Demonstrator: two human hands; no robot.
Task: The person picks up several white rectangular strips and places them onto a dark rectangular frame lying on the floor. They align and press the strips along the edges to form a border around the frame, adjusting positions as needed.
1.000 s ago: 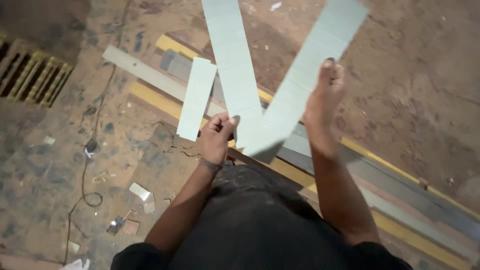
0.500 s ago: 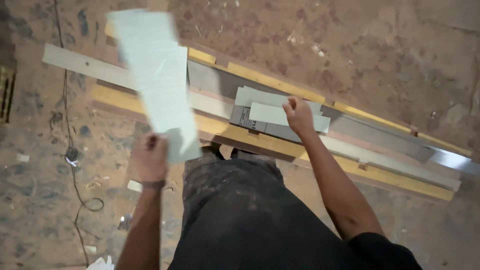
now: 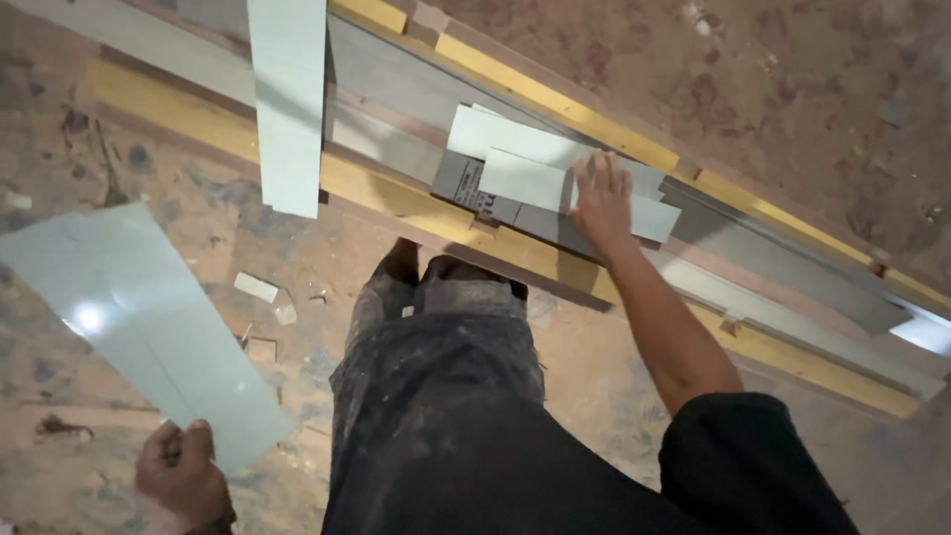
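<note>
Gripping a pale green tile strip in left hand, right hand spread flat on stacked tile pieces

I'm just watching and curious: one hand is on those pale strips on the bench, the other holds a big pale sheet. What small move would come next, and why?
Probably lay the wide pale green glossy sheet, held at its near end by the left hand, beside the short pale green strips. The right hand rests flat on those strips, on the long yellow wooden beams.

Upright tile strip across boards
</note>
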